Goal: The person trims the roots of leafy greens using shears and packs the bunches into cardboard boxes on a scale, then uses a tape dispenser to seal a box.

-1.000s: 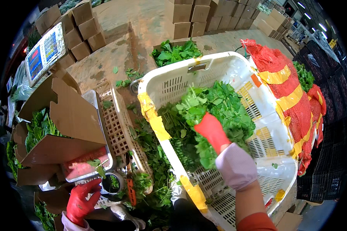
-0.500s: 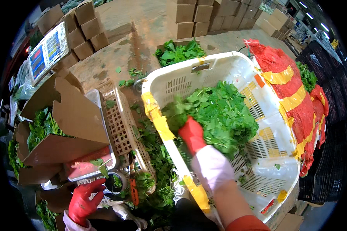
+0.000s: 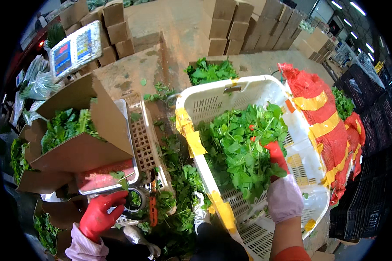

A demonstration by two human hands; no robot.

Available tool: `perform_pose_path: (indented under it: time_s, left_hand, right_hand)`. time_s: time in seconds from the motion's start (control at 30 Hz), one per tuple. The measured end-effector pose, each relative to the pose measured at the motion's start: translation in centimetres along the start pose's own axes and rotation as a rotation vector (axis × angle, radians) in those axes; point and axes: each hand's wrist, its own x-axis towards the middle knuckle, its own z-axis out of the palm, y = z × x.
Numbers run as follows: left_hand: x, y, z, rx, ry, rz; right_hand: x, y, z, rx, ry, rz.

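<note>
Head view. Leafy greens (image 3: pixel 235 163) lie heaped within a white slotted basket (image 3: pixel 259 80) patched with yellow tape. The right hand (image 3: pixel 278 157), gloved in red, reaches into this heap; leaves cover most of its fingers, so whether they clasp a bunch cannot be told. The left hand (image 3: pixel 99 217), likewise red-gloved, rests outside the basket with fingers (image 3: pixel 116 198) parted and holding nothing visible, just beside a dark ring (image 3: pixel 142 203) and near an orange tool (image 3: pixel 153 211). Left: cardboard box (image 3: pixel 80 152) containing greens. Right: red mesh sacking (image 3: pixel 331 141) against the basket.
</note>
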Motion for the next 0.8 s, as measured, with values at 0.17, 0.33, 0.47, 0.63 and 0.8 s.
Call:
perform_pose_path:
  time_s: [0.17,0.33,0.47,0.63,0.8]
  left_hand:
    - [-1.8,1.1,-0.8,-0.062,-0.021,0.082]
    - [-3.9,2.7,-0.9,-0.521,0.013,0.027]
    - [-5.4,5.4,-2.1,-0.633,0.042,0.223]
    - [-9.2,5.2,-2.4,-0.728,0.154,0.341]
    - [-12.7,2.7,-1.0,-1.315,0.237,0.192]
  right_hand:
    - [-3.0,-7.5,5.6,0.614,-0.054,0.094]
    - [-6.7,-13.8,12.0,0.649,-0.357,-0.027]
    - [-6.9,-16.3,19.3,0.657,-0.707,-0.012]
    - [-9.8,-14.9,29.0,0.635,-1.016,0.179]
    - [-14.3,-10.4,36.0,0.625,-0.944,0.425]
